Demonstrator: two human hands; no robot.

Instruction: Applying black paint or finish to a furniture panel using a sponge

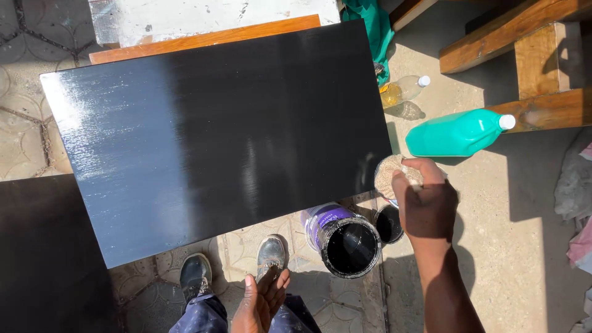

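Two hands — right hand (425, 206) grip closed on sandy pad (390, 176), left hand (262, 302) open, paint can (345, 243) between, black board (216, 142) beside.

**Containers and labels on the ground by the black board's right end**

Open round paint tin (345, 242) standing upright just below the board's lower right corner: black inside, rim smeared black, purple-and-white label (322, 219) wrapped round the wall. Smaller round black tin (389, 224) touching its right side, open, partly hidden behind the right hand. Turquoise plastic jug (457, 133) with white cap lying on its side to the right of the board's right edge, cap toward the wooden bench. Clear plastic bottle (404, 90) with white cap lying near the board's upper right corner, some yellow liquid inside. No label seen on either. No signs, no screens.
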